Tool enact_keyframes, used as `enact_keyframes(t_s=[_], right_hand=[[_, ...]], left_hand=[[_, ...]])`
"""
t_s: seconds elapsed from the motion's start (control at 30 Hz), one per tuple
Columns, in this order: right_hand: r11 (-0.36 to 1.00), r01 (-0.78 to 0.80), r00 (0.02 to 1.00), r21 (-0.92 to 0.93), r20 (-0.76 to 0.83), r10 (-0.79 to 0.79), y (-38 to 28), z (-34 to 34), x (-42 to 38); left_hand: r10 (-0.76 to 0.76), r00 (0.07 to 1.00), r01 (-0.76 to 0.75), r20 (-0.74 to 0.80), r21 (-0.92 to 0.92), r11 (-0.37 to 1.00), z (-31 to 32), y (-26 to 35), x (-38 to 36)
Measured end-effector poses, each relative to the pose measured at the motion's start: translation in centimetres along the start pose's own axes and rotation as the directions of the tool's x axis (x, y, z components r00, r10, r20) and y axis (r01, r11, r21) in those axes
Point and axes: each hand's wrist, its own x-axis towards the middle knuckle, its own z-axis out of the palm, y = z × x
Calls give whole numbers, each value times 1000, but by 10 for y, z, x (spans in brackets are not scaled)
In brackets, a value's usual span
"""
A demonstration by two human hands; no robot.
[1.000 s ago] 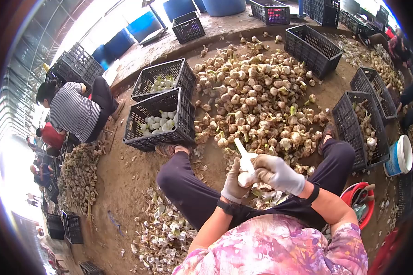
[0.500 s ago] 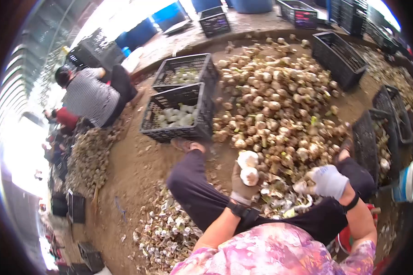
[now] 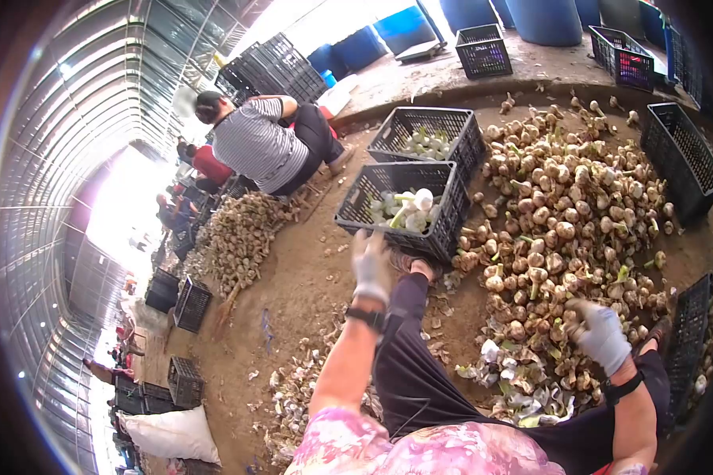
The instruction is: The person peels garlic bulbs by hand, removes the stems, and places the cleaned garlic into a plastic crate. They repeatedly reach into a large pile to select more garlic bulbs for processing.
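My left hand [image 3: 370, 265], in a pale work glove and a little blurred, reaches up to the near side of a black plastic crate [image 3: 444, 229]. Its fingers are spread and hold nothing. Just beyond them, peeled white garlic bulbs [image 3: 422, 199] with a green stem show over the other white bulbs inside that crate. On the right, my right hand [image 3: 602, 339] is also gloved. Its fingers stretch apart over the edge of a large heap of unpeeled garlic [image 3: 566, 229], with fingertips right at the bulbs. Loose skins [image 3: 523, 384] lie between my legs.
A second crate [image 3: 420, 150] with pale bulbs stands behind the first. More black crates [image 3: 681, 162] flank the heap on the right. Another person [image 3: 261, 146] in a striped top sits at the left by a garlic pile [image 3: 245, 237]. A white sack [image 3: 170, 434] lies lower left.
My left hand has moved left and forward to the crate and let go of two white garlic bulbs. My right hand has moved from my lap to the heap's edge. The view has swung left.
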Motion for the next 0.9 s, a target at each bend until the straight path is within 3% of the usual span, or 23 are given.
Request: enact_keyframes(t_s=[0.03, 0.07, 0.1, 0.13, 0.17, 0.2, 0.23, 0.27, 0.3, 0.37, 0.47, 0.6, 0.63, 0.7, 0.77, 0.8, 0.83, 0.9], right_hand=[[1000, 12, 996, 17, 91, -13, -6, 8, 2], [991, 125, 987, -55, 109, -118, -9, 15, 4], [964, 237, 966, -125, 138, -219, -12, 24, 3], [952, 265, 957, -153, 166, -240, -15, 32, 3], [950, 272, 951, -155, 193, -241, -17, 36, 4], [947, 279, 946, -159, 216, -243, -19, 39, 5], [944, 284, 941, -166, 235, -242, -21, 42, 7], [949, 267, 943, -165, 250, -222, -19, 45, 8], [947, 274, 945, -166, 230, -233, -21, 45, 9], [944, 283, 949, -169, 193, -250, -21, 44, 8], [926, 281, 953, -252, 185, -239, -17, 39, 6], [921, 263, 958, -286, 192, -214, -13, 32, 3], [913, 260, 960, -315, 185, -210, -12, 31, 2], [934, 221, 967, -280, 185, -174, -14, 29, 1], [935, 224, 969, -274, 170, -182, -8, 29, -4], [916, 286, 957, -283, 140, -256, 0, 32, -5], [920, 282, 957, -270, 140, -253, -1, 28, -8], [942, 241, 965, -232, 163, -206, -2, 22, -8]], left_hand=[[-454, 890, 381, -48, -468, 797, -19, 3, -20], [-309, 934, 326, -178, 69, 943, -46, 9, -45], [-91, 961, 126, -262, 123, 984, -54, -60, -78], [-262, 947, 302, -185, 241, 922, -77, -43, -104], [-325, 941, 338, -95, 208, 918, -89, -70, -136], [-529, 846, 528, -68, -39, 848, -93, -77, -172], [-654, 757, 654, 15, 2, 757, -101, -68, -193], [-694, 711, 704, 118, -125, 699, -103, -60, -212], [-621, 753, 657, 218, -298, 692, -93, -98, -246], [-641, 747, 658, 177, -336, 673, -93, -45, -240], [-647, 694, 714, 316, -413, 565, -91, -61, -232], [-691, 564, 814, 452, -445, 373, -116, -27, -214], [-631, 574, 804, 523, -505, 313, -128, -25, -217], [-519, 549, 836, 656, -422, 351, -158, -3, -231], [-582, 388, 922, 715, -290, 258, -187, 29, -247], [-559, 394, 919, 729, -320, 230, -194, 10, -266], [-599, 415, 909, 685, -338, 244, -193, 7, -272], [-650, 440, 855, 619, -67, 514, -185, 8, -264]])
